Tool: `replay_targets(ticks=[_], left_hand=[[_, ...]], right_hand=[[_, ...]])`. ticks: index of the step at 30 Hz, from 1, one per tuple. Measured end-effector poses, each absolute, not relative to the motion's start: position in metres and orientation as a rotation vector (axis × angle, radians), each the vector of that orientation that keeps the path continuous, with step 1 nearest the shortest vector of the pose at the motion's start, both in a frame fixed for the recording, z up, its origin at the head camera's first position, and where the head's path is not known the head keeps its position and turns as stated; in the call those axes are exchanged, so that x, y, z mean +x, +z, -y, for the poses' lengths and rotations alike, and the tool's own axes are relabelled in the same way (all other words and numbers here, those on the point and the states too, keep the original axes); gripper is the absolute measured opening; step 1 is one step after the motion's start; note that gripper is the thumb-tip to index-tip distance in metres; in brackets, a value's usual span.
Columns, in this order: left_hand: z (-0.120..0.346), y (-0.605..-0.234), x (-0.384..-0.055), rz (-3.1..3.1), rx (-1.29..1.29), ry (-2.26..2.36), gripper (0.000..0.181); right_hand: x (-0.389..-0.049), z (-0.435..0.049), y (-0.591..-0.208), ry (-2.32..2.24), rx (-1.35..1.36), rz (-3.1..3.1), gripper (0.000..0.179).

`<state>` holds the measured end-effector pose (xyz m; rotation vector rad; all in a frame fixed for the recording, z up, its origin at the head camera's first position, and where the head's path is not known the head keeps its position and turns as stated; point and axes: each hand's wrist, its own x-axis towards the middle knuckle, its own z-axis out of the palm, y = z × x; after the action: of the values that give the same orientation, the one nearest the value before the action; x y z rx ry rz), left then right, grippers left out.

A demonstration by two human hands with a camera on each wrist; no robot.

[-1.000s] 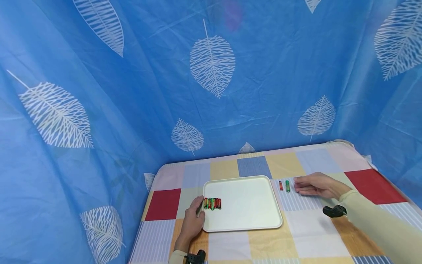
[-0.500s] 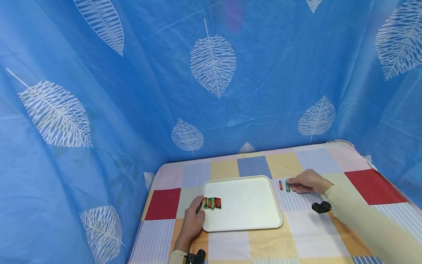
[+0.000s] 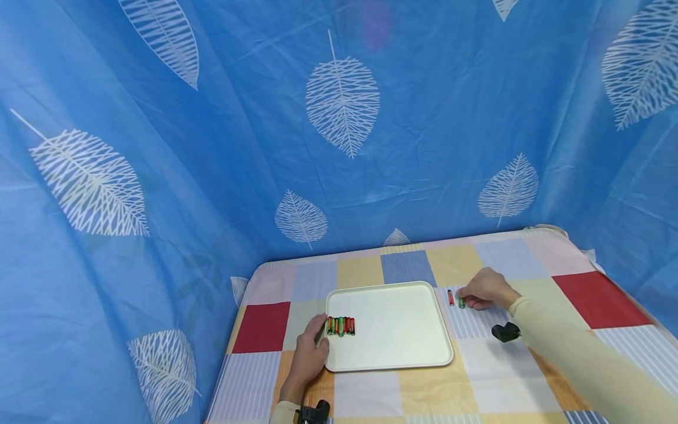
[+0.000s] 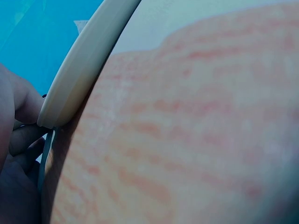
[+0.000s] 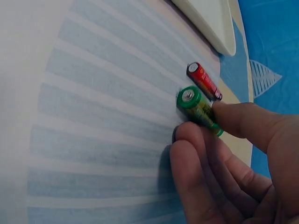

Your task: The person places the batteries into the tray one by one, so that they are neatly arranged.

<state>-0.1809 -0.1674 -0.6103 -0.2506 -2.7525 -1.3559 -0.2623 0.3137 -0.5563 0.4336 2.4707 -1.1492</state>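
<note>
My right hand (image 3: 487, 287) pinches a green battery (image 5: 190, 99) between thumb and fingertips, low over the striped cloth patch. In the right wrist view its metal button end faces the camera. Just beside it lies a thinner red battery (image 5: 204, 80), apart from the fingers. On the left, my left hand (image 3: 307, 358) holds the left edge of a white tray (image 3: 397, 330); in the left wrist view the thumb and fingers meet around its rim (image 4: 70, 84). A row of several red and green batteries (image 3: 341, 327) lies inside the tray at its left side.
A patchwork tablecloth (image 3: 371, 393) covers the table. Blue sheeting with white leaf prints (image 3: 424, 118) hangs behind and to the left and right. The tray's right edge stands between the row and the two batteries on the cloth.
My right hand has moved left onto the green battery, and its thumb and fingers have closed around it. The left hand and tray stay where they were.
</note>
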Motion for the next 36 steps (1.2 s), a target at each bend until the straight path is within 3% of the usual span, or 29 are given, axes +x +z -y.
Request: replay_targets(ticks=[14,23,28,36], left_hand=[[0.167,-0.61,-0.181,2.749,-0.244,-1.367,0.057],[0.168,-0.611,-0.18,2.756,-0.239,-1.359,0.057],[0.168,-0.611,-0.18,2.754,-0.247,-1.355,0.057],[0.167,-0.61,-0.178,2.758,-0.233,-1.351,0.057]], right_hand=[[-0.255,-0.318,-0.551,-1.247,0.38,-2.432,0.021],[-0.252,-0.321,-0.542,-1.544,0.303,-2.204,0.03],[-0.25,-0.308,-0.535,-1.65,0.236,-2.082,0.039],[-0.246,-0.273,-0.533,-1.704,0.158,-2.015,0.033]])
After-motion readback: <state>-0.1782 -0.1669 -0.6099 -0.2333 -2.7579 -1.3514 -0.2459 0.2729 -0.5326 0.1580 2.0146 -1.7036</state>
